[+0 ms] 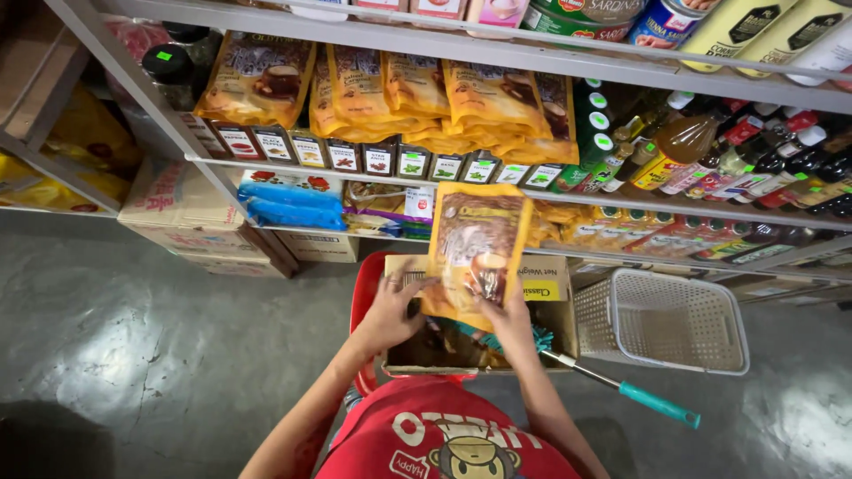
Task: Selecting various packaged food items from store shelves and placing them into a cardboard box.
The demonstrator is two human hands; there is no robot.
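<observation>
While my left hand [390, 310] and right hand [508, 312] pinch the yellow pouch [475, 253] above the cardboard box [546, 293], I judge shelving it demands a steady lift.

Orange-brown pouch [475, 248] upright above open cardboard box [546, 288], matching orange pouches [390, 89] shelved above

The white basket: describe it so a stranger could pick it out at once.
Start at the metal shelving stocked with yellow pouches and bottles, then drop to the grey floor at its foot. Right of the open cardboard box stands the white basket. It is the only lattice-walled plastic container, rectangular and lying beside a teal-handled tool.
</observation>
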